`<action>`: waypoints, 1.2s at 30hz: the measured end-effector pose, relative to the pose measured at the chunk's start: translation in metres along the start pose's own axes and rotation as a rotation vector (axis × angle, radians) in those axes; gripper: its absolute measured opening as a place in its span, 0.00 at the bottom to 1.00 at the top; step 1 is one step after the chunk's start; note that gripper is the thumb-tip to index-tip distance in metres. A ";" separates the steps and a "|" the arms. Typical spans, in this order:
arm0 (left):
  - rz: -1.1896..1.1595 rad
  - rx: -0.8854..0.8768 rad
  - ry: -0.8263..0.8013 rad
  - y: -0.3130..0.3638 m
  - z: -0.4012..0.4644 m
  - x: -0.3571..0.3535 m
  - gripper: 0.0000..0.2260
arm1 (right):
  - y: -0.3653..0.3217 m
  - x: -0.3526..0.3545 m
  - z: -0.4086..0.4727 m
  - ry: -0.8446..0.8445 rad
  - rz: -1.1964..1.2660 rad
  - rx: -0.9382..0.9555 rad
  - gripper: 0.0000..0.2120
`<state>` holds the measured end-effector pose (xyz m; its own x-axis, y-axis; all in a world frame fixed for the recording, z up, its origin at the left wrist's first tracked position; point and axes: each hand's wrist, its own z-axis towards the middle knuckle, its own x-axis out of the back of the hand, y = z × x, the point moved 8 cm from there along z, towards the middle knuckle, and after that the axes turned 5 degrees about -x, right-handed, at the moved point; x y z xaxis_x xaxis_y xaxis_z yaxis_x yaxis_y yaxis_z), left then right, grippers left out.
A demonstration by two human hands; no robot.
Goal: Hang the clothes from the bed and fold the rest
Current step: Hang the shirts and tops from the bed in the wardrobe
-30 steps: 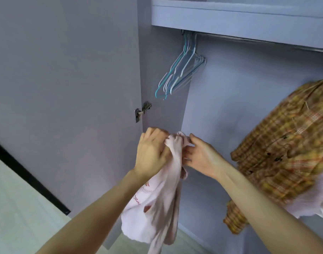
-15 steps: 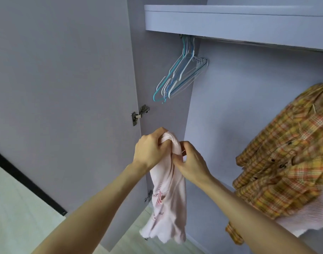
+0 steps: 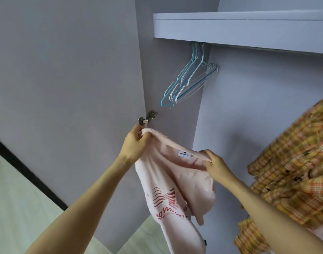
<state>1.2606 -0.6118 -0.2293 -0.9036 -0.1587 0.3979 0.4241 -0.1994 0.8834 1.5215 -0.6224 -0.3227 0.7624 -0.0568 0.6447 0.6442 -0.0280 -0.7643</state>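
Inside the open wardrobe (image 3: 257,107), smooth matte lilac panels, door (image 3: 65,79) swung left on a metal hinge (image 3: 148,118), flat shelf (image 3: 239,32) overhead. Plaid shirt (image 3: 292,173), yellow-orange woven check with dark buttons, already hangs at right. Pink T-shirt (image 3: 173,191), soft limp knit with red wave print, was a bunched wad half a second ago; now stretched open at the neckline, white label showing. Reads as neck opened to take a hanger, so hanging step is close. Thin wire hangers (image 3: 190,79), teal and white, bunched on the rail above, untouched. Left hand (image 3: 137,142) clamped on the collar's left end, right hand (image 3: 215,165) pinching the right end, hands well apart.
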 end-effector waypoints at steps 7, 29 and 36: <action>0.745 -0.016 -0.134 -0.026 -0.009 0.004 0.14 | -0.025 0.033 0.044 0.048 -0.421 -0.025 0.14; 0.340 -0.195 0.125 0.009 0.097 0.027 0.11 | -0.098 0.009 0.185 0.079 0.528 -0.285 0.15; 0.333 -0.157 0.175 -0.015 0.103 0.031 0.06 | -0.096 -0.015 0.224 0.166 0.718 -0.463 0.14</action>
<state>1.2202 -0.5142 -0.2044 -0.6969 -0.3989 0.5960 0.7082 -0.2521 0.6594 1.4619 -0.3951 -0.2555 0.9326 -0.3604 0.0209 -0.1067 -0.3304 -0.9378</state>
